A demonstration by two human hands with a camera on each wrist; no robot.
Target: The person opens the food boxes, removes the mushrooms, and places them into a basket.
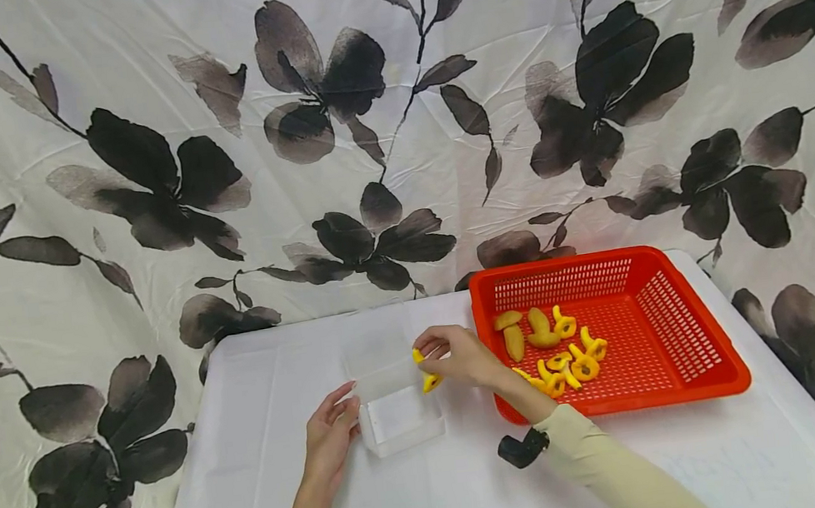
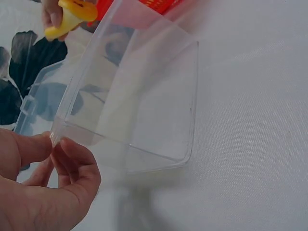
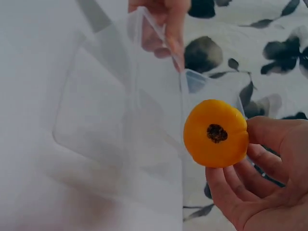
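Note:
My left hand (image 1: 332, 437) pinches the rim corner of a clear plastic box (image 2: 163, 149) between thumb and fingers. The box stands on the white table, its hinged lid (image 2: 45, 103) folded back toward the curtain. My right hand (image 1: 463, 357) holds a yellow toy mushroom (image 3: 202, 150) just beyond the box's right side, above the table. In the right wrist view its round cap with a dark centre faces the camera, and the fingers and thumb grip its edge. The left wrist view shows its pale yellow stem. Nothing shows inside the box.
A red plastic basket (image 1: 725, 364) stands on the right of the table (image 1: 251, 473). In it lie several yellow toy mushrooms (image 1: 584, 364) and brown mushrooms (image 1: 514, 341), partly behind my right forearm. A flower-print curtain (image 1: 382, 165) hangs along the table's back edge.

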